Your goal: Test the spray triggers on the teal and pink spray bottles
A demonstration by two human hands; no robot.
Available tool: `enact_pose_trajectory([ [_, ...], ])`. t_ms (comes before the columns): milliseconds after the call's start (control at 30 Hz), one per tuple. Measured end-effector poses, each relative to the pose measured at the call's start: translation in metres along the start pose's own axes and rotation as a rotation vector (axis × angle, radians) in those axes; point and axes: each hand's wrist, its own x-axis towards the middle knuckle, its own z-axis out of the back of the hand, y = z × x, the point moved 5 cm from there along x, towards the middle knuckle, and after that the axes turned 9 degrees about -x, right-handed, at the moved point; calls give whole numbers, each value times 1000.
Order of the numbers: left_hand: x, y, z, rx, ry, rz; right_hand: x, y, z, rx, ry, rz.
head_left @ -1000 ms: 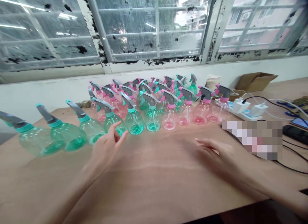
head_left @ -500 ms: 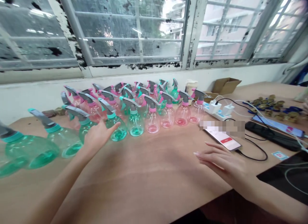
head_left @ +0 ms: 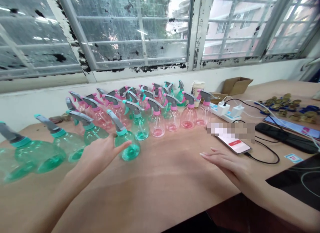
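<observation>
My left hand [head_left: 103, 151] is closed on the round body of a green spray bottle [head_left: 127, 147] with a grey trigger head, its thumb showing along the near side and its other fingers hidden behind. To the left stand more green spray bottles, one [head_left: 61, 139] close by my wrist. Another green spray bottle [head_left: 140, 126] and a row of pink ones, such as this pink spray bottle [head_left: 157, 124], line up to the right. Over the wooden table [head_left: 160, 179], my right hand [head_left: 228, 163] hovers with stretched fingers, holding nothing, near a lit phone [head_left: 236, 143].
A paper cup [head_left: 197, 89] and an open cardboard box [head_left: 236, 85] stand by the wall. Right of the bottles lies a power strip [head_left: 226, 114] with chargers and cables. A black device [head_left: 286, 138] and several gold-and-blue pieces [head_left: 285, 104] lie farther right.
The green spray bottle in my left hand has come out of the row, toward me and slightly right. My right hand has barely moved.
</observation>
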Motion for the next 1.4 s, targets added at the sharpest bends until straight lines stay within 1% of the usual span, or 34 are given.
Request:
enact_pose_trajectory([
  [67, -9, -13, -8, 104, 123, -38, 1, -1, -3, -12, 7, 28],
  [133, -19, -33, -15, 124, 224, -108, 3, 0, -2, -33, 0, 38],
  [233, -31, -66, -24, 99, 267, -208, 10, 6, 2, -27, 4, 36],
  [333, -38, -91, -36, 81, 287, -258, 17, 11, 8, 15, 9, 30],
  [433, -42, -111, -50, -21, 346, -303, 24, 8, 16, 53, -60, -80],
  [533, -48, -127, -64, -131, 395, -367, 30, -1, 18, 152, -101, -207],
  [633, -53, -139, -74, -194, 392, -414, 34, -11, 16, 208, -128, -295],
  [733, -56, -144, -79, -262, 363, -422, 36, -17, 12, 218, -136, -336],
  [867, -56, -142, -86, -393, 406, -362, 41, -18, 8, 279, -134, -312],
  [933, -54, -142, -89, -416, 409, -341, 44, -17, 5, 342, -62, -272],
  [1067, -48, -145, -95, -418, 388, -324, 51, -14, -7, 394, 159, -225],
  [1133, -48, -148, -99, -404, 369, -327, 57, -10, -12, 369, 203, -225],
  [1233, -52, -149, -107, -423, 318, -389, 68, -1, -18, 390, 154, -277],
  [1333, -62, -143, -114, -504, 267, -542, 76, 13, -26, 520, 133, -327],
  [1400, -69, -135, -119, -537, 235, -657, 78, 20, -30, 558, 126, -325],
])
